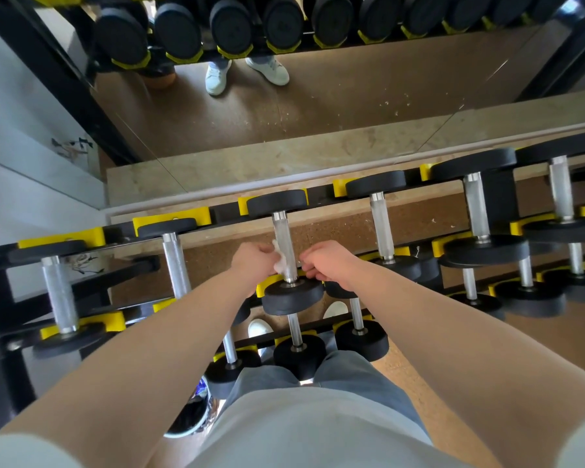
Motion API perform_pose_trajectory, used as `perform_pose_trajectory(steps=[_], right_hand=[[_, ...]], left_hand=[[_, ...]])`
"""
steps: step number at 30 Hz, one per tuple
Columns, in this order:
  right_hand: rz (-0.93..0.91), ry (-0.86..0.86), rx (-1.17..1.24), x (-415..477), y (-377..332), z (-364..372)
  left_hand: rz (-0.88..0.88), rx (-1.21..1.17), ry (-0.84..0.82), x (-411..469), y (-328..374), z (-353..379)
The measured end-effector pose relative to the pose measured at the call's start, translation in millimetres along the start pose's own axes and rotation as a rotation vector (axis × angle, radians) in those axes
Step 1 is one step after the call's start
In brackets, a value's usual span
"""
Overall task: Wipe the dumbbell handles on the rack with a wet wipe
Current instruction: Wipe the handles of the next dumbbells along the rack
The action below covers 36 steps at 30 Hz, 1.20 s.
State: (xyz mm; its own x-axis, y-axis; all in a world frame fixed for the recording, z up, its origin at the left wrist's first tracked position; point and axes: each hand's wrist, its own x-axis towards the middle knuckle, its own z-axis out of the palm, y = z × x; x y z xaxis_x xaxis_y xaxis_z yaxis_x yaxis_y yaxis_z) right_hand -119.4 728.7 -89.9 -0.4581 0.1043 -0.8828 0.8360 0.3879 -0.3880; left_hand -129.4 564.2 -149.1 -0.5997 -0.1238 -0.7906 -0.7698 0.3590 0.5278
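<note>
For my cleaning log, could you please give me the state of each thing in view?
centre dumbbell handle: resting on the rack, not lifted.
wet wipe: crumpled, against that handle.
left hand: grips the wipe.
right hand: fingers curled beside that handle; grip unclear.
neighbouring dumbbells: seated in yellow cradles, untouched.
</note>
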Motion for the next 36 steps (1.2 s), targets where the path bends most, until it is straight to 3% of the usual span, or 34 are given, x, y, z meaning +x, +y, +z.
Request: perform_pose_trajectory(steps=[3, 5, 7, 10, 12, 15, 18, 24, 36], right_hand=[[-0.05, -0.037, -0.003, 0, 3, -4], [-0.063, -0.044, 0.001, -1, 5, -6], [-0.062, -0.046, 0.02, -2, 6, -8], [-0.051, -0.045, 0.029, -2, 9, -8], [-0.029, -0.032, 0.028, -1, 6, -5], [0.002, -0.006, 0.002, -2, 0, -1], [-0.038, -0.03, -0.046, -4, 1, -4], [-0.064, -0.053, -0.01, -4, 6, -11], [-0.028, -0.059, 0.053, -2, 6, -8]], left_hand=[[0.053, -0.276, 0.138, 1, 32, -4], [0.103, -0.293, 0.18, -5, 44, -3], [0.22, -0.055, 0.225, -12, 38, -6], [0.462, 0.608, 0.161, -27, 16, -8], [0.505, 0.795, 0.078, -35, 0, -7], [0.479, 0.734, 0.034, -38, -9, -4], [0.459, 0.532, 0.073, -36, -1, -8], [0.46, 0.379, 0.158, -25, 17, -17], [0.555, 0.481, 0.074, -41, -9, 0]])
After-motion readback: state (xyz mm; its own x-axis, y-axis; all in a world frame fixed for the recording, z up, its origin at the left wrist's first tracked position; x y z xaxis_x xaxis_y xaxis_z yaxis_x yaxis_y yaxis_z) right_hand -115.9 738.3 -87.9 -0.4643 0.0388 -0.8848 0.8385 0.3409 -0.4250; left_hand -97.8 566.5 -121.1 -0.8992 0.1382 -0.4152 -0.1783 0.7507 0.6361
